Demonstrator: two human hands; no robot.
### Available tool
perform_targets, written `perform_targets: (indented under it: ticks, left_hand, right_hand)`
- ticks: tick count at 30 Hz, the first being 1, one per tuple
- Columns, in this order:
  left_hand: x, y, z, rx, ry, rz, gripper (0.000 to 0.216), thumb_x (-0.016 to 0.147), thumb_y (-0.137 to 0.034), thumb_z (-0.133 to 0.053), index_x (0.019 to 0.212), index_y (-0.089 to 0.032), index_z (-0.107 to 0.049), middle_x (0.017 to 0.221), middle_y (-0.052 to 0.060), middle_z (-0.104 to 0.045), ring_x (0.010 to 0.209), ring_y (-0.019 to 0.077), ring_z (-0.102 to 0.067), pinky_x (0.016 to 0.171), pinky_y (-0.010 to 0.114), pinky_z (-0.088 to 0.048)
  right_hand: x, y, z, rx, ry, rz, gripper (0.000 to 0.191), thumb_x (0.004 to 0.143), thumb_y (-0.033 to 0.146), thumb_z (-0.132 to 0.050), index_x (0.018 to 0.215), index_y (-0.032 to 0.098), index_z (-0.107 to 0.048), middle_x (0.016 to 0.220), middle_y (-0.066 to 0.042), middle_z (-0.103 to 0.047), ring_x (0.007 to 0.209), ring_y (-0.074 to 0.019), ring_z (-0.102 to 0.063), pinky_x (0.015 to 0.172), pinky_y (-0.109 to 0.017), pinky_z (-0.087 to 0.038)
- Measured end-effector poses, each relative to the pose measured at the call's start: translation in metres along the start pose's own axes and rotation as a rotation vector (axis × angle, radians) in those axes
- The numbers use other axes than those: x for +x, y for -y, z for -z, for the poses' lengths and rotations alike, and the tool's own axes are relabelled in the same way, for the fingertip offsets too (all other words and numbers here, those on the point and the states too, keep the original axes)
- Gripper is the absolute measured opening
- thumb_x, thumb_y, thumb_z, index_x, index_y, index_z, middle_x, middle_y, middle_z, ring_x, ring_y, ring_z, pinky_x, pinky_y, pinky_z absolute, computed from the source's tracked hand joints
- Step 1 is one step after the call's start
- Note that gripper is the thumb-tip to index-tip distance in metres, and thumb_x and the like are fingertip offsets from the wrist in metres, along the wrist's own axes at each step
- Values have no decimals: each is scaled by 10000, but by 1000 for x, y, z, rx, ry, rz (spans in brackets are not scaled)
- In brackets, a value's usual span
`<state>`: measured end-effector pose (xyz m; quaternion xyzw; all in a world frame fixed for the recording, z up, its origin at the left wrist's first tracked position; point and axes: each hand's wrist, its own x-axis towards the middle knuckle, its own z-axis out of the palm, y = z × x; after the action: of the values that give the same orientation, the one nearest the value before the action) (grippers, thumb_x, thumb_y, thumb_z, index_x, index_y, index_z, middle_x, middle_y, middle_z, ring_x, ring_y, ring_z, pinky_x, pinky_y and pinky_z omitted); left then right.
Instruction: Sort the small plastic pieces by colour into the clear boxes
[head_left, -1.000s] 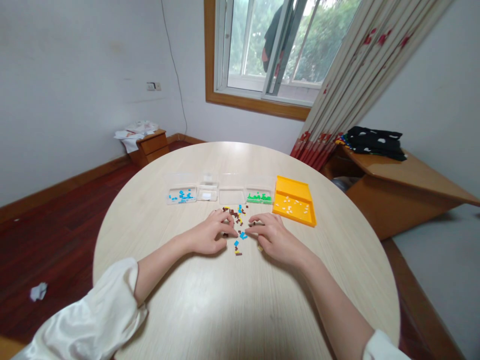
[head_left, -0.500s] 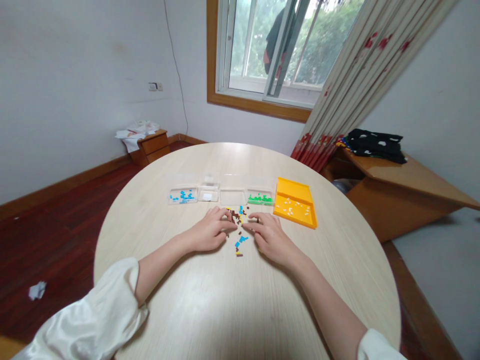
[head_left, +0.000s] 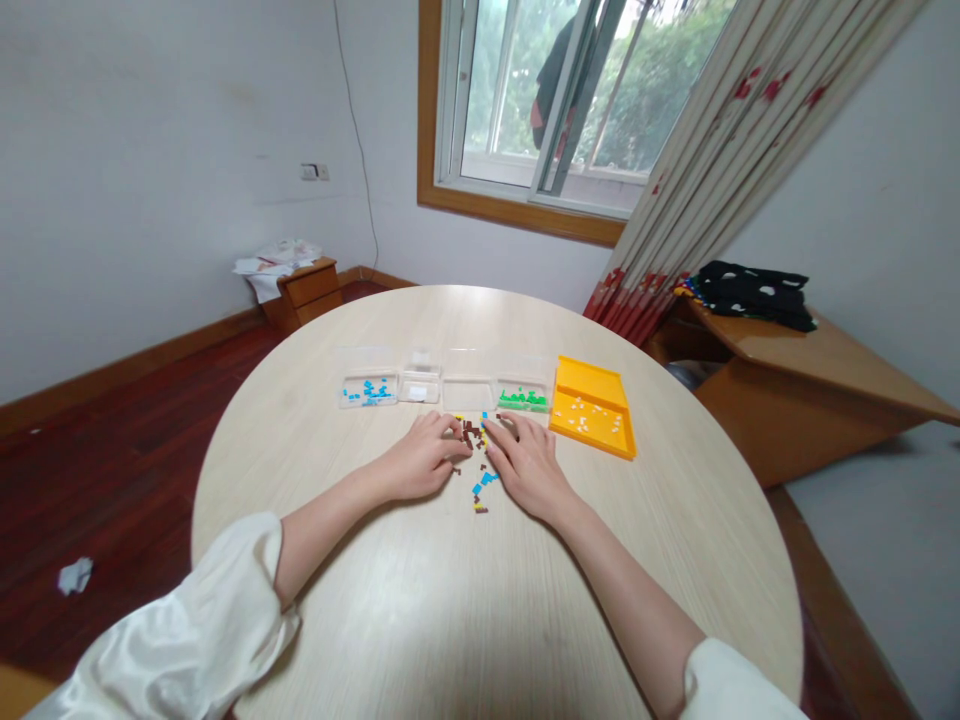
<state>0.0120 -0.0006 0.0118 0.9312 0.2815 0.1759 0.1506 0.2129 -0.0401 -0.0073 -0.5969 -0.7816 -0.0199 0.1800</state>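
Note:
Small brown building bricks (head_left: 470,432) lie in a loose pile in the middle of the round table (head_left: 450,590), mixed with a few yellow and blue ones. My left hand (head_left: 426,458) rests at the pile's left side, its thumb and fingers apart beside the brown bricks. On the other side, my right hand (head_left: 529,468) has its fingers stretched toward the pile, the fingertips by the blue and yellow bricks; contact is hard to make out. Nearer to me lie blue bricks (head_left: 486,480) and a small brown-and-yellow cluster (head_left: 481,508). My right hand hides part of the pile.
Beyond my hands stand clear boxes: one with blue bricks (head_left: 367,403), a small one (head_left: 418,398), another clear box (head_left: 469,408), and one with green bricks (head_left: 523,405). An open orange case (head_left: 559,432) with white pieces stands at the right.
My right hand has shifted left and slightly up, its fingers now over the pile's right edge. My left hand stays about where it was. The view has shifted slightly.

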Motion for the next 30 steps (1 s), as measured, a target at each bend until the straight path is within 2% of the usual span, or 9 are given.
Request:
perform_targets:
  ticks: [4, 13, 21, 30]
  left_hand:
    - [0, 3, -3, -9, -51, 20, 378, 716, -35, -442, 995, -177, -652, 1049, 89, -507, 996, 233, -423, 913, 413, -364]
    - [-2, 6, -6, -20, -68, 9, 413, 719, -14, -441, 1039, -183, -641, 1069, 85, -500, 1004, 225, -422, 931, 408, -355]
    - [-2, 7, -6, -32, -85, 6, 417, 718, -7, -434, 1034, -182, -643, 1065, 85, -502, 996, 223, -424, 922, 409, -359]
    - [-2, 3, -4, -73, -66, -24, 428, 701, -6, -433, 1031, -194, -631, 1084, 76, -506, 1032, 221, -425, 950, 405, -353]
  right_hand:
    - [1, 1, 1, 27, 12, 6, 373, 934, 369, -376, 1239, 247, -552, 1329, -134, -471, 1226, -279, -384, 983, -507, -304]
    - [1, -5, 5, 132, -4, -46, 358, 948, 326, -352, 1109, 217, -651, 1302, -115, -500, 1225, -257, -391, 996, -484, -290]
    - [0, -15, 8, 279, -33, -68, 412, 954, 334, -310, 915, 215, -702, 1185, -85, -569, 1161, -228, -450, 982, -471, -291]
    - [1, -13, 1, 146, -34, -49, 377, 950, 338, -319, 1194, 257, -595, 1263, -109, -506, 1204, -248, -407, 987, -479, -312]
